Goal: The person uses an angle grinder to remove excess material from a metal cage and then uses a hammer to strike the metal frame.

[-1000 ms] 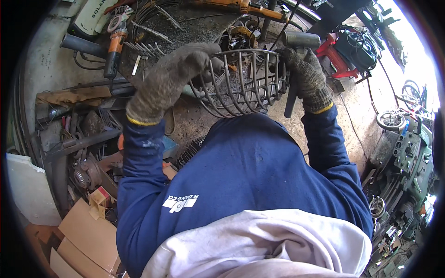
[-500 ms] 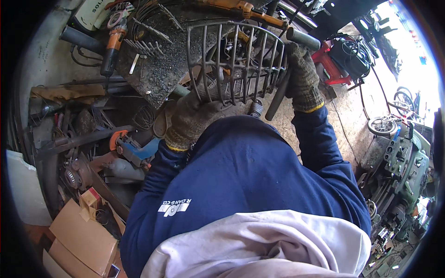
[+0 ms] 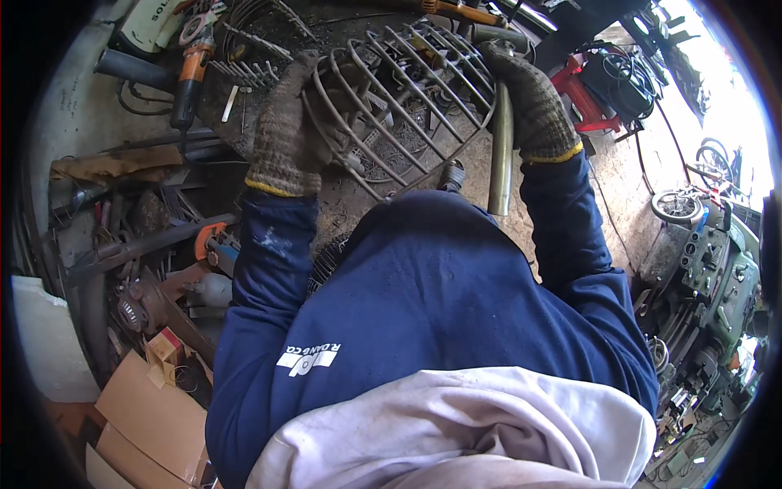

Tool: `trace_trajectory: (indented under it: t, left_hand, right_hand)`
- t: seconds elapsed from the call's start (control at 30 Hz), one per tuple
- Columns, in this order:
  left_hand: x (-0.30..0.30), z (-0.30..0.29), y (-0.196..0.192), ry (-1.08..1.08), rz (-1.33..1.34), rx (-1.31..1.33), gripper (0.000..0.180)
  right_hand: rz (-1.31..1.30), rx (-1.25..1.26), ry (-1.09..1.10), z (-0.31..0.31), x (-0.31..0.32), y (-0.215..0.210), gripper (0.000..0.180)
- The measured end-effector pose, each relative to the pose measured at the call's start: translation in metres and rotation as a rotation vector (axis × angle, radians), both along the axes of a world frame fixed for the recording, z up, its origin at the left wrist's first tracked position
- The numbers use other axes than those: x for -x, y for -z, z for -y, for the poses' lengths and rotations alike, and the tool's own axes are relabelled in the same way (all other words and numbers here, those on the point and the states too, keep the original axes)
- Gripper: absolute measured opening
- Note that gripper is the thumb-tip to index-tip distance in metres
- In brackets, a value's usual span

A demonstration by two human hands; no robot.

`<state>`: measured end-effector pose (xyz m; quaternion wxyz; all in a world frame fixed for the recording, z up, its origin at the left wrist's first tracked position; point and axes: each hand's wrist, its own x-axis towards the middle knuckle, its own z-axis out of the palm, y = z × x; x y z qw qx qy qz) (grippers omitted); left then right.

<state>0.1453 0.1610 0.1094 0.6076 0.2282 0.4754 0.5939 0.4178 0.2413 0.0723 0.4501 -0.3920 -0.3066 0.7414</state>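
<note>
A curved basket-like grate [image 3: 413, 121] of welded metal rods is held up in front of me, tilted, with its bars running diagonally. My left hand [image 3: 285, 134], in a knitted work glove, is closed around its left end; the fingertips are partly hidden behind the rods. At the right end my right hand [image 3: 533, 110], gloved alike, is closed on the grate's edge. A metal pipe [image 3: 503, 155] hangs down just beside that hand, pointing toward me. Whether the pipe is joined to the grate I cannot tell.
Beyond the left glove lie an orange-and-black power tool [image 3: 193, 73] and loose rods. A red stand [image 3: 586, 98] with a black machine is at the right, near a small bicycle [image 3: 678, 204] and a green lathe-like machine [image 3: 717, 293]. Cardboard boxes [image 3: 155, 416] stand lower left.
The grate has turned and tipped, so its bars slant now. My left hand has moved up and to the left along with its end. The pipe beside my right hand hangs more upright.
</note>
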Motion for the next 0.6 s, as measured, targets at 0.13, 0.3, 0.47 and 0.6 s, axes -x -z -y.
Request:
trace_trajectory:
  t: [0.13,0.3,0.47,0.6]
  left_hand:
    - [0.013,-0.008,0.018,0.084,0.013,-0.053,0.039]
    - [-0.003,-0.011,0.004,0.076,0.068,0.070,0.042]
    - [-0.006,-0.012,0.003,0.067,-0.143,0.079,0.043]
    - [0.000,-0.016,0.006,0.083,-0.177,0.156,0.045]
  right_hand:
    - [-0.031,0.199,0.087,0.004,0.002,0.004,0.025]
    - [-0.106,0.230,0.097,0.007,0.001,0.011,0.023]
    - [-0.022,0.158,0.050,0.007,-0.001,0.016,0.022]
    - [-0.075,0.254,0.112,0.008,0.006,0.013,0.022]
